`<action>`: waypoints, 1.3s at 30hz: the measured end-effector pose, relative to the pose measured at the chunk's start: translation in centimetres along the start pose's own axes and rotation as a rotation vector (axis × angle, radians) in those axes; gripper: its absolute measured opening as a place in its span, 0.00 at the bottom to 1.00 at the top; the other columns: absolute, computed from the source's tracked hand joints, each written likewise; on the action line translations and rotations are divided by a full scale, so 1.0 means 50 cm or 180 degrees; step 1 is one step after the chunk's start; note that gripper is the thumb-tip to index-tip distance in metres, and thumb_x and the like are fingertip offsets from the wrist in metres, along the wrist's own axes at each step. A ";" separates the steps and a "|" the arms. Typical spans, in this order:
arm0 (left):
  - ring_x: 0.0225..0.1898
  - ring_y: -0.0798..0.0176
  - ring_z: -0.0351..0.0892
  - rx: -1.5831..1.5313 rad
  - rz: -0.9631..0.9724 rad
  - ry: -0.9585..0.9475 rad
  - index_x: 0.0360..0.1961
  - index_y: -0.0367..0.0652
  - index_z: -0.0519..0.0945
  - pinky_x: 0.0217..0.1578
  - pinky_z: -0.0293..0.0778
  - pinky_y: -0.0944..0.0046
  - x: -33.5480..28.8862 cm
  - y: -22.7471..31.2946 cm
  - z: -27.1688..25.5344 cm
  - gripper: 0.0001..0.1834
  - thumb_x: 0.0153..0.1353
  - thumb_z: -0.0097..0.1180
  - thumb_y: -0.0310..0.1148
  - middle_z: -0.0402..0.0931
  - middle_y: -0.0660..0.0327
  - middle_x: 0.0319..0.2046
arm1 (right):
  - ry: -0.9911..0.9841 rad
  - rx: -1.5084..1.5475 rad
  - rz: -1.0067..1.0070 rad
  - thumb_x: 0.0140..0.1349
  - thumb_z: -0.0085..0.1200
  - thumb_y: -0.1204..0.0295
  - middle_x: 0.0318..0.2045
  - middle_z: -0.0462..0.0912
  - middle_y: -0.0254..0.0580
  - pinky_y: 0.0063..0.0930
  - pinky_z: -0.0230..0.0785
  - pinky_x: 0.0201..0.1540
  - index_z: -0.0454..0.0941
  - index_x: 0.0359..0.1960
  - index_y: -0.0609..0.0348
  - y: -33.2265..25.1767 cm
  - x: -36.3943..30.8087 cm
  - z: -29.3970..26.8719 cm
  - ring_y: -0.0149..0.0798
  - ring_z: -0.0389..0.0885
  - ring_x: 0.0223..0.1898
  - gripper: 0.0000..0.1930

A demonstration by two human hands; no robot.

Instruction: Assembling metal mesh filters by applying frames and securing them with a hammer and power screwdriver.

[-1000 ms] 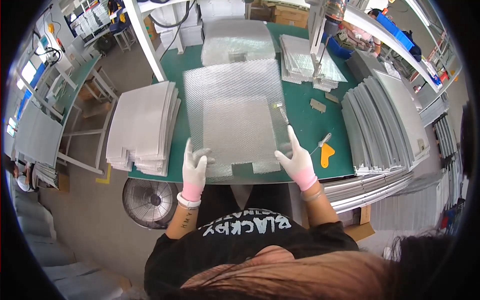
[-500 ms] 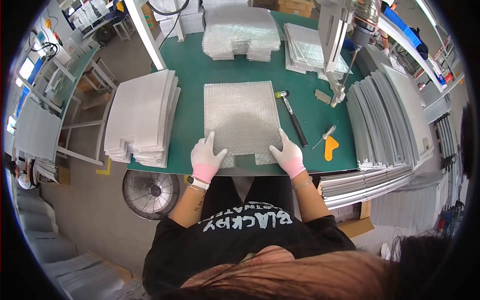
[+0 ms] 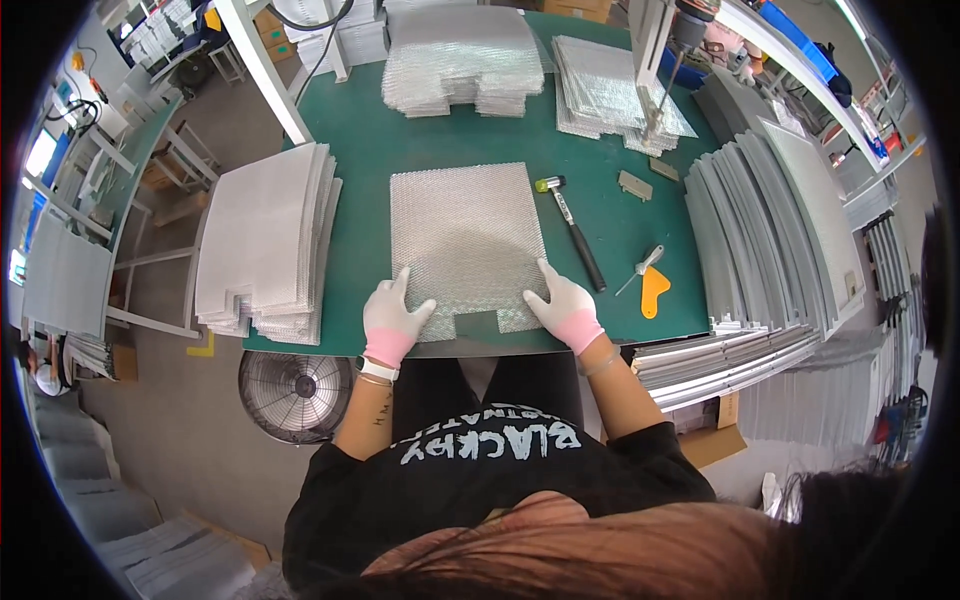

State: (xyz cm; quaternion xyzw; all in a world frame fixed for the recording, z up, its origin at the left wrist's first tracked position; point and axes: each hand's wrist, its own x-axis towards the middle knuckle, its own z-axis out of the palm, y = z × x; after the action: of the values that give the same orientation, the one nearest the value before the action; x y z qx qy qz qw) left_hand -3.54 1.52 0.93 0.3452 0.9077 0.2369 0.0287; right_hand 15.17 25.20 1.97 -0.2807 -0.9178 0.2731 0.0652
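A silvery mesh sheet [image 3: 465, 220] with a notch in its near edge lies flat on the green table in front of me. My left hand [image 3: 393, 318], in a white glove with a pink cuff, touches its near left corner, forefinger along the side edge and thumb spread. Gloved the same way, my right hand [image 3: 563, 308] is at the near right corner with forefinger and thumb apart. Both hands look open; their outer fingers are partly hidden. To the right of the sheet lies a hammer [image 3: 575, 235] with a black handle and a yellow-green tip.
A screwdriver [image 3: 640, 268] and yellow scraper [image 3: 654, 292] lie farther right, below small metal plates [image 3: 634, 185]. Notched panels are stacked left [image 3: 260, 235]; mesh sheets [image 3: 460, 60] are stacked behind. Grey panels [image 3: 770, 230] stand right. A hanging tool [image 3: 688, 30] is overhead; a fan [image 3: 297, 395] is below left.
The whole view has shifted slightly. My hands stay at the same corners, and the sheet keeps its place on the table. The hanging tool appears higher, uncovering a second small plate.
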 end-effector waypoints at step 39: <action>0.41 0.60 0.82 -0.4495 -0.2354 -0.0675 0.51 0.39 0.74 0.44 0.78 0.60 -0.239 -0.008 0.079 0.17 0.67 0.58 0.38 0.79 0.60 0.42 | -0.0100 0.1768 -0.0951 0.59 0.56 0.67 0.40 0.84 0.49 0.36 0.75 0.46 0.72 0.56 0.64 -0.053 -0.221 0.225 0.46 0.85 0.40 0.23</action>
State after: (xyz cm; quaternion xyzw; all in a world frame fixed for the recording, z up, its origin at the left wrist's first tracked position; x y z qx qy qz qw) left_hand 6.17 -4.77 -4.07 -0.0567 0.5916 0.6961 0.4028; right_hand 20.06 12.03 -5.72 -0.1101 -0.8401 0.5049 0.1646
